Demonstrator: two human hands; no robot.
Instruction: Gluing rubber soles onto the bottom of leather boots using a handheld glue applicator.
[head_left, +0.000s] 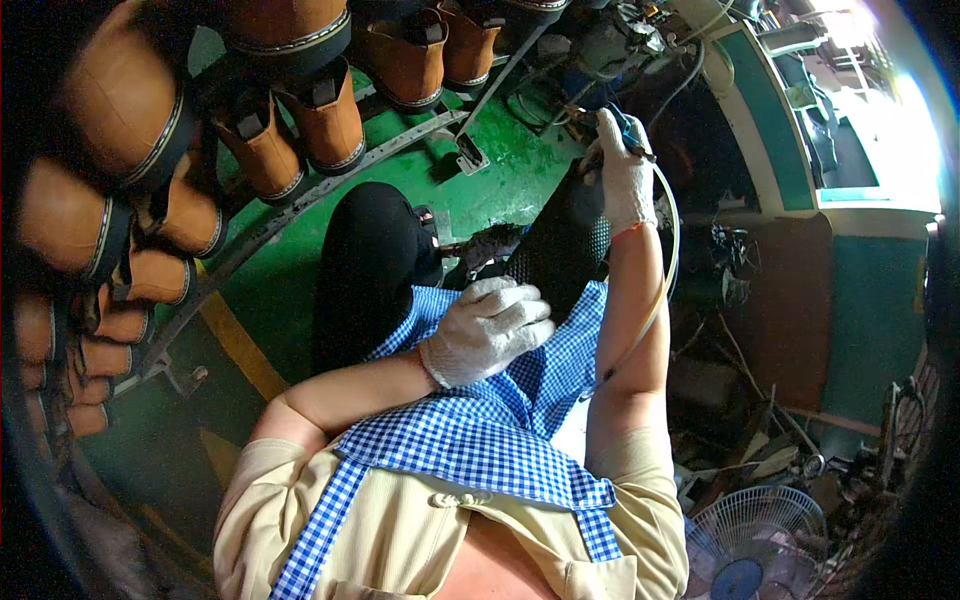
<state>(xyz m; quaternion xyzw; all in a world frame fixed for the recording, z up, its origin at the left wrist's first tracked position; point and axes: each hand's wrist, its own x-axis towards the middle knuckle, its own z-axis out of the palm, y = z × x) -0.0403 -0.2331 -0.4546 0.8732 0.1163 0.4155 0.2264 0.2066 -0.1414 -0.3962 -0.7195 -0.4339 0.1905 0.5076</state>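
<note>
Right hand [625, 175]: gloved fingers are wrapping around a blue hose-fed hand tool [628, 130], out ahead at arm's length. Left hand [490, 332]: fingers half-curling beside black mesh-textured material [560, 245]; any hold hidden. Pale hose [670, 205] is trailing back. Tan leather boots [332, 122] are standing racked leftward. Seemingly positioning the tool; next probably calls for keeping the hose slack.

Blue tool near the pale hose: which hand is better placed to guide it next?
Right, I'd judge: the right hand grips the blue tool, and the pale hose runs along that forearm. The left hand is over the checked apron, apart from the tool.
</note>
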